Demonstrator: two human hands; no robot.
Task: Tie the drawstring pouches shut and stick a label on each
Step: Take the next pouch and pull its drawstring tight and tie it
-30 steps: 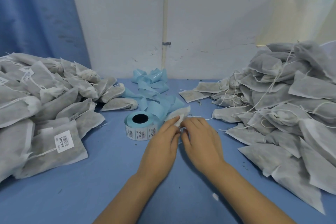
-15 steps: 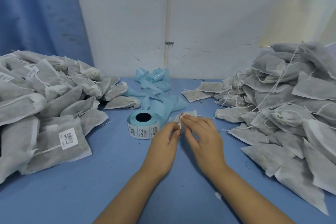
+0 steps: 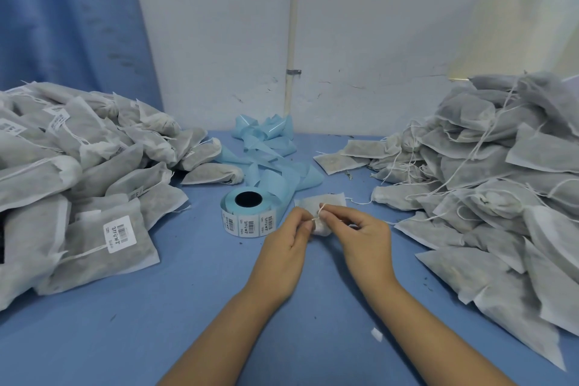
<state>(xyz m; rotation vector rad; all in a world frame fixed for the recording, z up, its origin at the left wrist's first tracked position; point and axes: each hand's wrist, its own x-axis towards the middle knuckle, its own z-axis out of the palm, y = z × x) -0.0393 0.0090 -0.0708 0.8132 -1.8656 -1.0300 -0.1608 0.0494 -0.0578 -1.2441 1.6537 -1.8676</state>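
One small grey-white drawstring pouch lies on the blue table just past my fingertips, its gathered neck between my hands. My left hand pinches one end of the white drawstring. My right hand pinches the string's loop just above the neck. A roll of barcode labels on pale blue backing stands immediately left of my hands. The pouch's lower half is hidden behind my fingers.
A heap of labelled pouches fills the left side. A bigger heap of unlabelled pouches with loose strings fills the right. Used blue backing strip curls behind the roll, by the white wall. A white scrap lies near my right forearm.
My fingers have drawn the string up off the pouch neck and apart into a small loop. Both hands have shifted slightly right and nearer to me.
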